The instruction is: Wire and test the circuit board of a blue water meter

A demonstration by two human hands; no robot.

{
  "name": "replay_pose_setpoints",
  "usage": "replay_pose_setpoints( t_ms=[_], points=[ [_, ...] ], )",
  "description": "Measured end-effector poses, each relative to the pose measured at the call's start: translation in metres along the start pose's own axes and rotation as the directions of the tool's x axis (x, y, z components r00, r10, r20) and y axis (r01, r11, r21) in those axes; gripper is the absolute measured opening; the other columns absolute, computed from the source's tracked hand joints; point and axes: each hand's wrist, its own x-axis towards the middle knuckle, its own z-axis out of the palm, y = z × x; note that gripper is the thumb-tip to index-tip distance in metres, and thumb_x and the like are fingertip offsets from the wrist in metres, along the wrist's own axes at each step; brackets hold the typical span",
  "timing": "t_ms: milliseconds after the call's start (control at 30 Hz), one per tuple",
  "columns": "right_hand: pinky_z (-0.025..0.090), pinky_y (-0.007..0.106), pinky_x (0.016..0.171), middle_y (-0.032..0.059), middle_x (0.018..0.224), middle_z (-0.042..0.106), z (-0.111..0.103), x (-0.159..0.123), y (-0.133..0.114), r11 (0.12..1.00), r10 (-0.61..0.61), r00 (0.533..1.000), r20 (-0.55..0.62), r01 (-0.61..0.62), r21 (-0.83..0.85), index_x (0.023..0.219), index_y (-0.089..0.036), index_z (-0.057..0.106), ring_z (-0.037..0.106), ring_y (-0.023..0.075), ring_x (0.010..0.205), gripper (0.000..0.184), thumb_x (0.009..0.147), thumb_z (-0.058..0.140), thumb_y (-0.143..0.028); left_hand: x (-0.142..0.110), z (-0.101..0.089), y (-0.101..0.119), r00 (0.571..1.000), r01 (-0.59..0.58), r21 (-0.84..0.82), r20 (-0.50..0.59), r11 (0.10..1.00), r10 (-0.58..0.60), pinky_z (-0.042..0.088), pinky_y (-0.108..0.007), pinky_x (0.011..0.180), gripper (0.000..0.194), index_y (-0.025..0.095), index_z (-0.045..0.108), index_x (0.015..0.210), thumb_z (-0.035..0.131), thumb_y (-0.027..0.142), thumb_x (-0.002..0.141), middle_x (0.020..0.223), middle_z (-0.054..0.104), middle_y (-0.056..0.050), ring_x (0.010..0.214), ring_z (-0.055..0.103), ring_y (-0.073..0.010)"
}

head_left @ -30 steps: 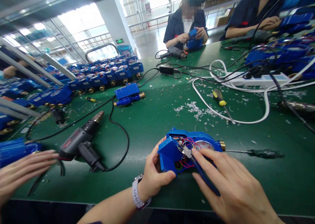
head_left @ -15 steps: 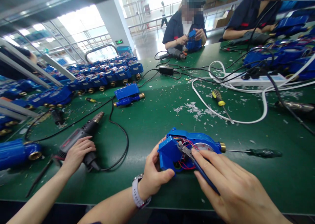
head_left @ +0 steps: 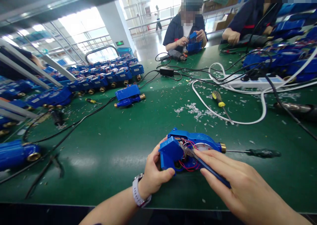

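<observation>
A blue meter housing (head_left: 198, 140) lies open on the green table (head_left: 119, 149) near the front edge, red wires showing inside and a brass fitting at its right end. My left hand (head_left: 155, 174), with a watch on the wrist, is closed around the housing's raised blue lid (head_left: 170, 150). My right hand (head_left: 237, 185) grips blue-handled pliers (head_left: 205, 165), whose metal tips sit among the wires.
A dark-handled screwdriver (head_left: 255, 152) lies right of the housing. Farther back are a yellow screwdriver (head_left: 219, 99), a white power strip (head_left: 257, 81) with cables, a lone blue meter (head_left: 128, 95) and rows of blue meters (head_left: 99, 78). Two people work across the table. Black cords (head_left: 49, 142) cross the left side.
A neighbour's hand at the left took hold of the black heat gun and carried it out of view; only its cord remains. My hands stayed on the housing, the pliers shifting slightly.
</observation>
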Motion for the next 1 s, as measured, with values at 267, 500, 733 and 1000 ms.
replay_pose_setpoints(
  t_ms=[267,500,733,1000],
  points=[
    [0.061,0.037,0.086,0.0075,0.119,0.070,-0.007,-0.004,0.010,0.999,0.006,0.998,0.070,-0.009,0.035,0.122,-0.017,0.069,0.070,0.0246,0.104,0.035,0.098,0.044,-0.022,0.000,-0.004,-0.007,0.999,-0.036,0.077,0.020,0.996,0.035,0.041,-0.047,0.112,0.091,0.013,0.048,0.139,0.081,0.052,0.065,0.142,0.055,-0.019,0.130,0.052,-0.0380],
    [0.062,0.038,0.084,0.0010,0.121,0.069,-0.013,-0.010,0.023,0.999,-0.026,0.994,0.105,0.022,0.036,0.127,-0.025,0.065,0.070,0.0228,0.103,0.035,0.101,0.041,-0.028,0.002,-0.011,-0.007,0.993,-0.092,0.216,0.088,0.972,0.074,0.032,-0.053,0.116,0.078,0.015,0.056,0.133,0.079,0.047,0.065,0.142,0.053,-0.017,0.133,0.048,-0.0396],
    [0.066,0.040,0.072,-0.0025,0.116,0.072,-0.020,-0.020,0.042,0.992,-0.107,0.990,0.092,0.112,-0.057,0.128,-0.032,0.064,0.073,0.0249,0.096,0.035,0.101,0.041,-0.035,0.003,-0.014,-0.004,0.986,-0.084,0.254,0.161,0.964,0.044,0.030,-0.055,0.116,0.064,0.017,0.063,0.123,0.077,0.037,0.064,0.144,0.050,-0.017,0.133,0.046,-0.0402],
    [0.063,0.036,0.074,0.0024,0.104,0.076,-0.032,-0.021,0.053,0.997,0.077,0.996,-0.039,-0.078,-0.017,0.113,-0.033,0.075,0.074,0.0266,0.091,0.030,0.092,0.057,-0.044,0.006,-0.018,-0.002,0.978,-0.146,0.285,0.186,0.947,0.095,0.026,-0.053,0.118,0.064,0.018,0.063,0.123,0.077,0.040,0.065,0.146,0.048,-0.015,0.138,0.040,-0.0398]
  ],
)
